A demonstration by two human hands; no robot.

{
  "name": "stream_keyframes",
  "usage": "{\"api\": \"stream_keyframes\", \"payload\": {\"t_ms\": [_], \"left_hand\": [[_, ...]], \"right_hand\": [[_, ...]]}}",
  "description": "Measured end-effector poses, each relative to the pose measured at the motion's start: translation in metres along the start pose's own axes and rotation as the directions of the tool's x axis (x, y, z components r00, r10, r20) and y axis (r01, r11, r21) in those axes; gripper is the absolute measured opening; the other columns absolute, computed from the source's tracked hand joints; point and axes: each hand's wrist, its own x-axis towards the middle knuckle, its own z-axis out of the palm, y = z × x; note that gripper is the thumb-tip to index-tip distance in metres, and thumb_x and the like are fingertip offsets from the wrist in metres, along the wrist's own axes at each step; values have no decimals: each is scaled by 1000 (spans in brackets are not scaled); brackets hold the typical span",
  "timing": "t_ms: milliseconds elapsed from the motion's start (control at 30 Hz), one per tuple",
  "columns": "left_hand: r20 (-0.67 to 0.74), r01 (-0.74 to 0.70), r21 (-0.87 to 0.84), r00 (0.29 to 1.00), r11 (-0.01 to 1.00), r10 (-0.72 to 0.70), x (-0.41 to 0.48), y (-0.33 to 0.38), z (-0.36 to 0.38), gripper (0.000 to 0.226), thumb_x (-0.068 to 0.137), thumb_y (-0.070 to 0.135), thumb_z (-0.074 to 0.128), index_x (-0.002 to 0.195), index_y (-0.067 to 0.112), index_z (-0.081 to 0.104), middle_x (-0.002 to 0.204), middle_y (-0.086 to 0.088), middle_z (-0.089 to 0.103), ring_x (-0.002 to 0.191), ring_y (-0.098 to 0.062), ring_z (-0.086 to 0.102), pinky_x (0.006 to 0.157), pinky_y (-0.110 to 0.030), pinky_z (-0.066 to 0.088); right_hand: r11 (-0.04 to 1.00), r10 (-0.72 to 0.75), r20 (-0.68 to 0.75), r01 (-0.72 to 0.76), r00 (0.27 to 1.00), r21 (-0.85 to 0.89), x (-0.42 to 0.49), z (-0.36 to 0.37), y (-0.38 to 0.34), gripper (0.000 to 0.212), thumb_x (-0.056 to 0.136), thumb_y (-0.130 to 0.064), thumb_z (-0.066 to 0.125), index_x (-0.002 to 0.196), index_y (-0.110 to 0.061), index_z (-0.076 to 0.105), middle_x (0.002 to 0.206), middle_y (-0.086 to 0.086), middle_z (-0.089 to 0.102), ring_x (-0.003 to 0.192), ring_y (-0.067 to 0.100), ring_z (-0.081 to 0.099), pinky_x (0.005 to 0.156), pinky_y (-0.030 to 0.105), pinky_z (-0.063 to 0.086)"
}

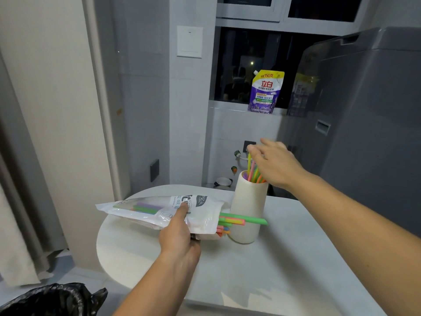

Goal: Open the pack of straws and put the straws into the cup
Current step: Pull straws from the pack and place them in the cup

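Observation:
My left hand [178, 233] grips a white plastic pack of straws [155, 210] and holds it level above the table. Several coloured straws [241, 221] stick out of its open right end, right in front of the cup. The tall cream cup [249, 208] stands upright on the white table [284, 258] with several coloured straws [254, 171] standing in it. My right hand [274, 161] hovers over the cup with fingers spread, touching the tops of those straws; it grips nothing that I can see.
A grey appliance [369, 124] stands close behind the table at the right. A purple detergent pouch [265, 92] leans on the window sill. A black rubbish bag [52, 299] lies at the lower left, near a curtain [20, 224].

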Motion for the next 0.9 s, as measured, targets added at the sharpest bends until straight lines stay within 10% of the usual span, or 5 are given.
{"api": "stream_keyframes", "payload": {"t_ms": [133, 300, 433, 567, 900], "left_hand": [[-1, -9, -13, 1000, 1000, 9, -2, 4, 1, 45, 101, 11, 70, 144, 8, 61, 133, -12, 75, 120, -32, 73, 98, -55, 60], [58, -22, -36, 998, 999, 24, -2, 12, 5, 47, 103, 15, 68, 148, 10, 57, 137, -15, 73, 128, -42, 68, 109, -72, 47], [91, -77, -48, 993, 996, 82, -10, 21, 11, 47, 102, 19, 70, 147, 8, 60, 139, -16, 72, 130, -44, 66, 108, -74, 47], [88, -208, -27, 974, 978, 210, -15, 23, 16, 42, 99, 14, 74, 140, 14, 66, 129, -6, 79, 112, -27, 78, 75, -48, 67], [138, -396, 40, 911, 917, 387, -17, 2, 21, 49, 96, 11, 78, 142, 10, 62, 128, -4, 79, 117, -26, 76, 105, -58, 58]], "right_hand": [[980, 44, -286, 14, 957, 197, -14, -11, -11, 51, 105, -46, 33, 146, -19, 44, 150, 5, 48, 142, 27, 34, 110, 48, 34], [844, 189, -532, 141, 826, 518, -73, -9, -38, 23, 98, -33, 42, 90, -23, 61, 89, -9, 62, 95, 23, 56, 80, 36, 44], [607, 421, -249, -67, 872, 792, -121, 24, -47, 28, 96, -46, 43, 81, -32, 61, 83, -11, 68, 84, 9, 63, 71, 31, 47], [54, 541, 337, -432, 771, 900, -130, 49, -52, 48, 101, -55, 38, 97, -15, 63, 84, 7, 70, 66, 19, 64, 59, 36, 55], [21, 490, 401, -470, 774, 882, -137, 66, -61, 42, 97, -48, 53, 72, -14, 54, 48, -1, 43, 35, 10, 30, 37, 17, 22]]}}
